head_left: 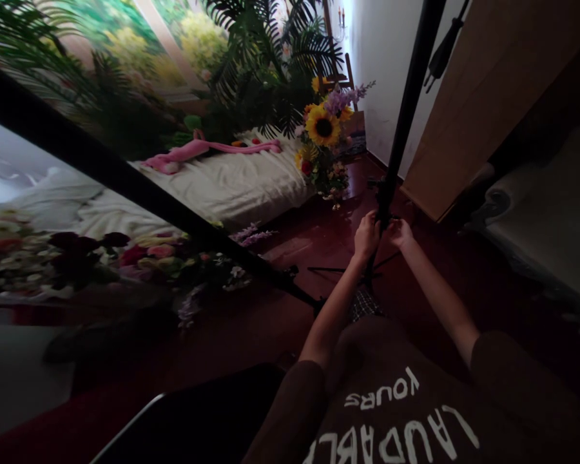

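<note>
A black tripod stand (pixel 406 119) rises in front of me, its pole leaning toward the upper right. My left hand (pixel 367 237) is closed around the pole, just below a dark clamp collar (pixel 376 184). On the other side of the pole, my right hand (pixel 399 233) has its fingers curled in against the stand at the same height. What those fingers pinch there is too dark to make out. The stand's thin legs (pixel 326 269) spread over the floor beneath my hands.
A second black pole (pixel 140 193) slants across the left. Beyond it are a white-draped bed (pixel 251 180) with a pink plush toy (pixel 193 151), sunflowers (pixel 323 125) and flower arrangements (pixel 159 254). A power plug (pixel 437 64) hangs by a brown panel (pixel 483 96). The floor (pixel 290 241) is dark red.
</note>
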`<state>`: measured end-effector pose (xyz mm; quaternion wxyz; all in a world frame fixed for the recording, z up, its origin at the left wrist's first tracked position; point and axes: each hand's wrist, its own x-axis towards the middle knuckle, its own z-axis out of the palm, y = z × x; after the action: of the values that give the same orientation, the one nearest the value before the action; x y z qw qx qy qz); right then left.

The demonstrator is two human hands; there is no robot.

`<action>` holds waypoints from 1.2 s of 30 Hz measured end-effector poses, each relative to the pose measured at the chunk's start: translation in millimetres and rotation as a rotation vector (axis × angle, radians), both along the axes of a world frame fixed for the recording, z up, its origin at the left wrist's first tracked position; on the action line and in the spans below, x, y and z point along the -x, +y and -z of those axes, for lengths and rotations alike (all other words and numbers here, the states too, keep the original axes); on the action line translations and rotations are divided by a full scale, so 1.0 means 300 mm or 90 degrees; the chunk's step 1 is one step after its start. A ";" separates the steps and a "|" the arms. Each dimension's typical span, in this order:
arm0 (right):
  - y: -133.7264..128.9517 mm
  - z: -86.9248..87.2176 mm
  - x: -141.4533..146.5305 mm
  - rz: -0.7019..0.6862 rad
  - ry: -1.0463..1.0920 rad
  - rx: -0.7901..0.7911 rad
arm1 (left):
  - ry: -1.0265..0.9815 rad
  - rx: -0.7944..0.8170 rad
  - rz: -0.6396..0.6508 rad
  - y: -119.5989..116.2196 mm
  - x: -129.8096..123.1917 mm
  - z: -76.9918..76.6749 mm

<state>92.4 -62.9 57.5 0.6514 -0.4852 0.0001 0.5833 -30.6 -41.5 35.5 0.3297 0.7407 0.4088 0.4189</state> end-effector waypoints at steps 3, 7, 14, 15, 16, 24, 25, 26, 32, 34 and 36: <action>-0.040 0.042 0.063 0.010 0.050 0.032 | -0.041 -0.083 -0.112 -0.057 0.168 0.017; -0.074 0.113 0.170 -0.026 0.091 0.092 | -0.131 -0.219 -0.468 -0.136 0.449 0.038; -0.039 0.146 0.461 -0.241 0.146 0.179 | -0.149 -0.174 -0.816 -0.197 0.737 0.122; -0.036 0.136 0.505 -0.290 0.160 0.187 | -0.147 -0.130 -0.774 -0.193 0.756 0.143; -0.035 0.124 0.547 -0.351 0.182 0.193 | -0.143 -0.089 -0.715 -0.188 0.772 0.165; 0.001 0.062 0.767 -0.766 0.345 0.138 | -0.124 0.007 -0.583 -0.149 0.820 0.267; 0.013 0.065 0.780 -0.784 0.345 0.136 | -0.120 0.001 -0.590 -0.148 0.820 0.270; 0.024 0.070 0.792 -0.801 0.338 0.132 | -0.116 -0.003 -0.596 -0.146 0.821 0.272; 0.031 0.106 0.826 -0.837 -0.053 -0.027 | -0.084 0.005 -0.601 -0.138 0.832 0.291; 0.017 0.104 0.819 -0.781 -0.264 -0.121 | -0.072 0.002 -0.605 -0.135 0.835 0.299; 0.008 0.089 0.801 -0.710 -0.516 -0.242 | -0.067 -0.003 -0.606 -0.133 0.835 0.302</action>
<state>-147.9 -60.6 30.8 0.2779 -0.4696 -0.5919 0.5932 -281.1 -81.4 -55.1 0.1200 0.4496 0.6843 0.5614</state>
